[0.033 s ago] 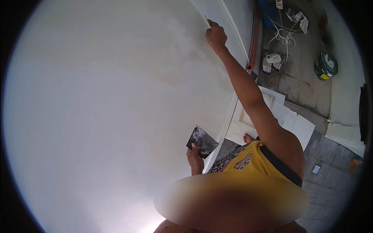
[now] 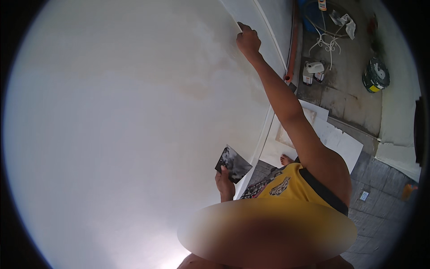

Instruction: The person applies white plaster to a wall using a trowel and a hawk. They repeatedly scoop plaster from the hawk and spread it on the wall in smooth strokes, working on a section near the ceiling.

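Observation:
Low down, my left hand is closed around a dark square plate, thumb on its face, which is smeared with a whitish-grey substance. The plate is held tilted in front of a large white wall surface with faint brownish patches. My right hand is reached far up along the arm's full length, at the right edge of this surface. Its fingers are curled against the edge; whatever they grip, if anything, is hidden.
Right of the edge runs an orange-brown pipe. White sheets lie on the floor near my foot. Farther off are plastic jugs, a round table with curly white legs and a dark bucket.

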A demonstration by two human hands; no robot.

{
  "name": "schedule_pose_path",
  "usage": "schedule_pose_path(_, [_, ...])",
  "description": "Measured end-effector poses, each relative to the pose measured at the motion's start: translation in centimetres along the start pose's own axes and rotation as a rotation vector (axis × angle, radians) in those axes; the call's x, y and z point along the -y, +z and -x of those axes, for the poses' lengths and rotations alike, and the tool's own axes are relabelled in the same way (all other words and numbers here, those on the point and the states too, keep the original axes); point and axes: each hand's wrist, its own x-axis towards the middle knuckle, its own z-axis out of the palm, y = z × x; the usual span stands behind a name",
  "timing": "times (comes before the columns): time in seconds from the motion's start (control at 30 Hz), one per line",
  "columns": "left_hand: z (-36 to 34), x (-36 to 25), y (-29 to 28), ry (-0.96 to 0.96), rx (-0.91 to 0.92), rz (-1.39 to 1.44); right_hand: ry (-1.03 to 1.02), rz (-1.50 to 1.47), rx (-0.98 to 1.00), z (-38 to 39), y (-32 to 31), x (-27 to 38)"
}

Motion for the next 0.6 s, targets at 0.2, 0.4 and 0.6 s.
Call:
schedule_pose_path(0.2, [-0.7,1.0,-1.3,-0.022,0.068,-0.133,-0.209,0.072,0.283,7.4,1.7,1.7])
schedule_pose_path(0.4, [-1.0,0.8,-1.1,0.009,0.068,-0.138,0.065,-0.163,0.093,19.4,0.6,-6.6])
schedule_pose_path(0.6, [-1.4,0.9,-1.4,-0.033,0.076,-0.041,0.891,-0.207,0.598,14.3,6.6,-15.4])
